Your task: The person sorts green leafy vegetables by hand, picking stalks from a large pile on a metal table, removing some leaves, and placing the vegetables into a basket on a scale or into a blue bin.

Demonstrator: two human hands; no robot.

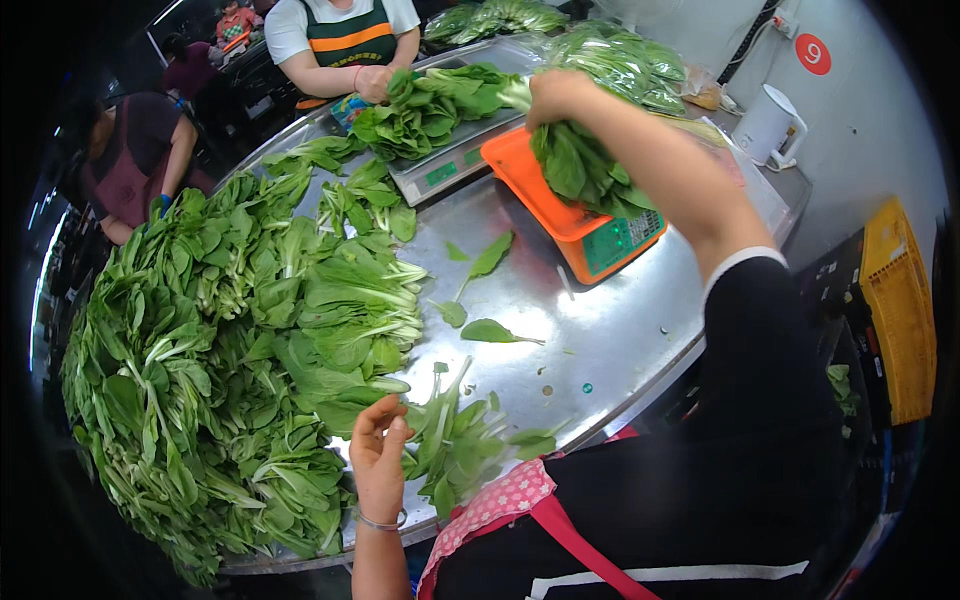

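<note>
My right hand (559, 97) grips a bunch of leafy greens (581, 169) by its pale stems, with the leaves hanging over the tray of an orange digital scale (517, 161). My left hand (381, 450), fingers loosely curled and apart, holds nothing that shows. It is at the edge of a big heap of leafy greens (225, 375), beside a small loose cluster of greens (461, 442). Bunched greens with stems aligned (360, 307) lie on the heap's right side. A few single leaves (491, 330) are scattered on the metal table (600, 330).
Across the table a person in a striped apron (349, 37) handles greens on a second scale (442, 174). Bagged greens (615, 64) and a white electric kettle (766, 127) are at the back right. Another person (139, 157) works at left. A yellow crate (896, 307) stands at right.
</note>
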